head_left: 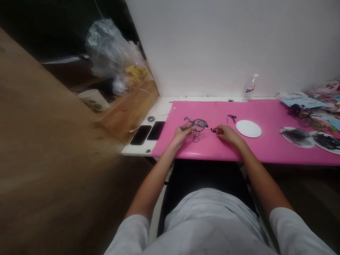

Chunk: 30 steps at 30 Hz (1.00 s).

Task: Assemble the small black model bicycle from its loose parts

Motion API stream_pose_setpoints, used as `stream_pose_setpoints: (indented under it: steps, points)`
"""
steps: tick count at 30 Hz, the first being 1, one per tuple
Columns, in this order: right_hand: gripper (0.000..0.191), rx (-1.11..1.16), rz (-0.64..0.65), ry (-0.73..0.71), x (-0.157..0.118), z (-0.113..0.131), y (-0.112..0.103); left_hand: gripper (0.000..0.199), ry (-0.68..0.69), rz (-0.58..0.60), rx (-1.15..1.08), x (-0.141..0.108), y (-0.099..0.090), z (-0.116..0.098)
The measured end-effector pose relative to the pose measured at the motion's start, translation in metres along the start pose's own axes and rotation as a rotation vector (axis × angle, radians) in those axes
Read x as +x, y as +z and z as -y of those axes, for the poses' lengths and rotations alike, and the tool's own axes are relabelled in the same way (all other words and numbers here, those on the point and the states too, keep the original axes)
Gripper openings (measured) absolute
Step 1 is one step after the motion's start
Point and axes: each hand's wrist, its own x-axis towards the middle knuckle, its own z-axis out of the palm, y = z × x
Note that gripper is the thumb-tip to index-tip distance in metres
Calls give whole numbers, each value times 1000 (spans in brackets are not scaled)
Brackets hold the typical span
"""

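Observation:
My left hand (183, 134) is closed on a small black model bicycle (199, 124) with thin wheels, held just over the pink table cover (207, 148). In my right hand (224, 134), the fingertips pinch a small dark part (213, 130), too small to name. That part is close to the right side of the bicycle's large wheel; whether the two touch I cannot tell. A black T-shaped piece (232, 118) lies beyond my right hand, and a bare white round plate (249, 128) lies to its right.
Two phones (140, 135) lie at the table's left end near a small round dark object (151, 119). A clear bottle (250, 88) stands by the wall. On the right are another model bicycle (302, 115) and plates of black parts (298, 137). Plastic bags (114, 53) fill the left shelf.

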Motion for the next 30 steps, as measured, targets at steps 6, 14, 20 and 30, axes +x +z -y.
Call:
stream_pose_setpoints:
  steps: [6, 14, 20, 30]
  points:
    - [35, -33, -25, 2, -2, 5, -2, 44, 17, 39, 32, -2, 0, 0]
    - [35, -6, -41, -27, 5, -13, 6, 41, 25, 47, 46, -3, 2, 0]
    - [40, 37, -34, -135, 8, -14, 6, 40, 29, 63, 44, -2, 2, 2]
    - [35, 40, 14, -72, 5, -7, 5, 41, 12, 51, 30, -2, 2, 5]
